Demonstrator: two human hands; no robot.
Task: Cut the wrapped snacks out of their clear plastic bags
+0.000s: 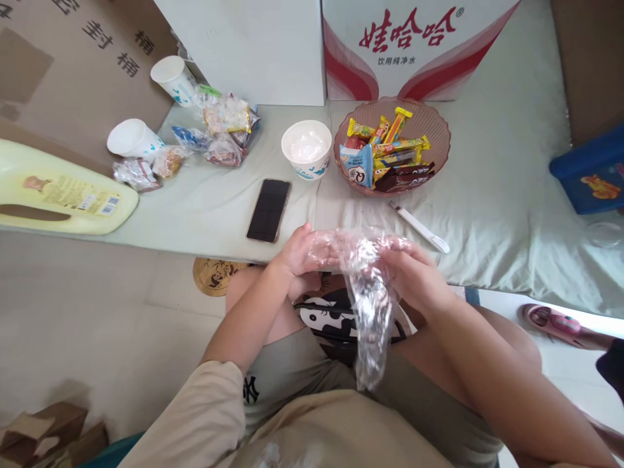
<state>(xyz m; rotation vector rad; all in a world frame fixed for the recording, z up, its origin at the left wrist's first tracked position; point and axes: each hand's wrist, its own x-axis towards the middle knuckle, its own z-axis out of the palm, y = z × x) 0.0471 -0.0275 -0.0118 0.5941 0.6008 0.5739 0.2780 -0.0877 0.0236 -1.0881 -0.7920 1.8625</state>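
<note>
A crinkled clear plastic bag (373,299) is stretched between my two hands, its long end hanging down above my lap. My left hand (303,252) has its thumb up, and its fingers reach right, partly covered by the shiny film. On the other side, my right hand (414,273) pinches the bag's upper edge; glare hides some fingertips. Just beyond the hands lie a black phone (269,210) and a white utility knife (420,227). A paper cup (306,149) with clear plastic inside stands near a pink bowl (441,140) of wrapped snacks.
Two more paper cups (173,77) lean at the left beside several wrapped snacks (227,127). A pale yellow jug (58,195) lies at the left edge. White cartons (244,49) stand behind. At right are a blue container (589,172) and someone's pink sandal (556,323).
</note>
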